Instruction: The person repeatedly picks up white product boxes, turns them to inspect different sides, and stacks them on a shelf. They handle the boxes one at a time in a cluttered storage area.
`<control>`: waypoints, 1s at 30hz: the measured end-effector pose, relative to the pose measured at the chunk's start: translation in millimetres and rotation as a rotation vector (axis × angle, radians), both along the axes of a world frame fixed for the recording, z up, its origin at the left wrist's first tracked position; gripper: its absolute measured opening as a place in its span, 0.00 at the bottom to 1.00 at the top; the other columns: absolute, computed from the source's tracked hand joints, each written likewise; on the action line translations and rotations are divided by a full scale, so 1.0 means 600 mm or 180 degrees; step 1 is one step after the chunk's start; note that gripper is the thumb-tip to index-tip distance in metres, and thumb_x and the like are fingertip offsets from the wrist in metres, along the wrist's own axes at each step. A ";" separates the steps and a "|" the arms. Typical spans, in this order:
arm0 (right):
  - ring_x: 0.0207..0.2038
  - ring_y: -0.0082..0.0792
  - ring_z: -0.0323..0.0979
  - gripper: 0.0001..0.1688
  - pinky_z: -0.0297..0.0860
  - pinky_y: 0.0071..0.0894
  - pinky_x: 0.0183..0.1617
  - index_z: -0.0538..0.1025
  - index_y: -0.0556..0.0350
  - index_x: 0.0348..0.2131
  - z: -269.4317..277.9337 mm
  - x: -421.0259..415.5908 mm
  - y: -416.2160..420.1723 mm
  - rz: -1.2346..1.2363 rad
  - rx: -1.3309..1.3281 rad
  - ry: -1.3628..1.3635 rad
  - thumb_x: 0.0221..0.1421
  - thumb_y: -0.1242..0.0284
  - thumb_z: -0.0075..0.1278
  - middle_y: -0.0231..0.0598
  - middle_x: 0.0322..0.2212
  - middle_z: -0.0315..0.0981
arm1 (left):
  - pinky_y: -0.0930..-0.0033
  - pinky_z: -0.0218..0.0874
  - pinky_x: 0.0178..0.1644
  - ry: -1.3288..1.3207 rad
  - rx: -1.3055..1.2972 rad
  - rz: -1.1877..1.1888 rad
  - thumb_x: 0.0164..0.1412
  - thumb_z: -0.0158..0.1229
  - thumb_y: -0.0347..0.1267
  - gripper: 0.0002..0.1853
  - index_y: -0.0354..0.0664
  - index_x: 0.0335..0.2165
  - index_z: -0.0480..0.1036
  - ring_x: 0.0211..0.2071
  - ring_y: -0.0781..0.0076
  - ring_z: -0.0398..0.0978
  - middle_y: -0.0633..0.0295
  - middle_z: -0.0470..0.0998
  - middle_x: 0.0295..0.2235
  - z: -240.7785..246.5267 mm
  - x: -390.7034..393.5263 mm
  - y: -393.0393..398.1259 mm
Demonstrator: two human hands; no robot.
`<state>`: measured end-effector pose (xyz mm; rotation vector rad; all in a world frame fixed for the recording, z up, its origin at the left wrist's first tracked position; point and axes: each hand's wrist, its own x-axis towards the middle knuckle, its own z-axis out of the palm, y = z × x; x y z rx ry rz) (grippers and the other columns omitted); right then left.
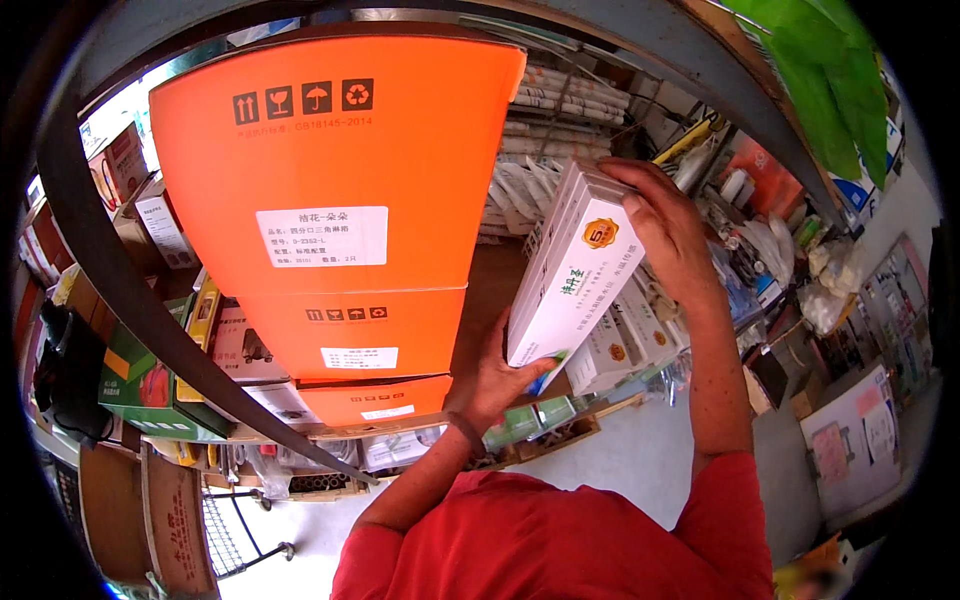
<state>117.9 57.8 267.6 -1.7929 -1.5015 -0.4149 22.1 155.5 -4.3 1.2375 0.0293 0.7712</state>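
Observation:
Both hands hold a stack of long, slim white cardboard boxes, tilted, with green writing and a gold badge on the outer one. My left hand grips the lower end, its thumb across the front face. Around the upper end, my right hand has its fingers over the top and side. Directly left of the boxes rises a stack of large orange cartons with printed labels. Below my right hand, similar white boxes lie on the shelf.
A dark metal shelf frame curves across the left and top. Wrapped white bundles lie at the back. A green box stands on the left, green leaves hang at upper right, and a wheeled wire cart is on the floor.

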 end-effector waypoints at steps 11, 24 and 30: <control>0.50 0.48 0.67 0.27 0.61 0.38 0.56 0.67 0.61 0.52 0.020 -0.010 -0.012 -0.0395 -0.0345 -0.0503 0.59 0.62 0.42 0.53 0.49 0.66 | 0.64 0.55 0.58 0.0156 0.0598 0.0400 0.41 0.73 0.31 0.50 0.40 0.60 0.52 0.54 0.64 0.62 0.54 0.62 0.52 0.015 -0.008 0.003; 0.47 0.52 0.70 0.36 0.67 0.41 0.51 0.68 0.65 0.50 0.022 -0.025 0.012 -0.0315 -0.0570 -0.1253 0.51 0.55 0.55 0.57 0.46 0.69 | 0.65 0.55 0.58 0.0303 0.0430 0.0274 0.41 0.71 0.30 0.50 0.40 0.60 0.52 0.54 0.68 0.63 0.57 0.65 0.53 -0.007 0.005 0.008; 0.47 0.52 0.70 0.37 0.67 0.42 0.50 0.68 0.65 0.50 0.024 -0.023 0.012 -0.0390 -0.0562 -0.1273 0.52 0.54 0.54 0.56 0.45 0.70 | 0.63 0.55 0.58 0.0214 0.0497 0.0438 0.40 0.74 0.35 0.51 0.39 0.59 0.53 0.54 0.61 0.61 0.52 0.62 0.52 -0.023 0.013 0.009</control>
